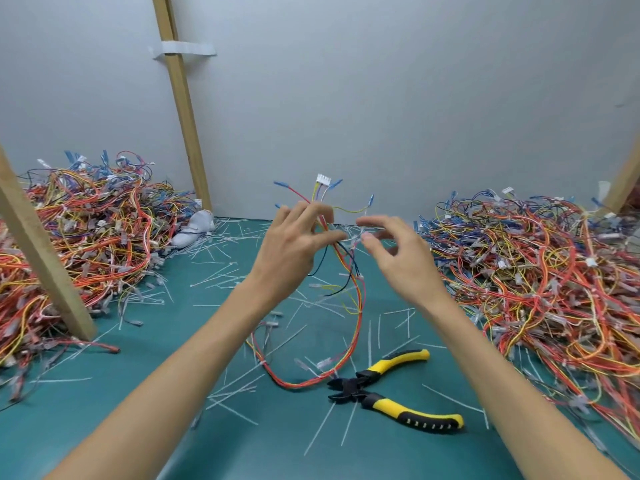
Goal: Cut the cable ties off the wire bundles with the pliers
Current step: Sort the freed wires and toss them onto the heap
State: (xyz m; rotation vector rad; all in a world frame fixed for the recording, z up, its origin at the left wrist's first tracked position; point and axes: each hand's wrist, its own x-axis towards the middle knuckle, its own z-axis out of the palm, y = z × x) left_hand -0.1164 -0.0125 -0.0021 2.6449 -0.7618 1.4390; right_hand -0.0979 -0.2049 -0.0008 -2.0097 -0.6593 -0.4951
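Observation:
My left hand [294, 247] holds a wire bundle [349, 327] of red, orange, yellow and dark wires up over the green mat; its white connector [323, 179] points up and its loop hangs down to the mat. My right hand [398, 252] pinches a thin white cable tie [356, 237] on the bundle between thumb and forefinger. The yellow-and-black pliers [391, 389] lie on the mat, jaws apart, in front of my right forearm; neither hand touches them.
Large wire heaps sit at the left [86, 230] and right [540, 271]. Cut white ties [221, 268] litter the green mat [114, 410]. Wooden struts stand at front left [38, 251] and back [180, 98]. A grey wall closes the back.

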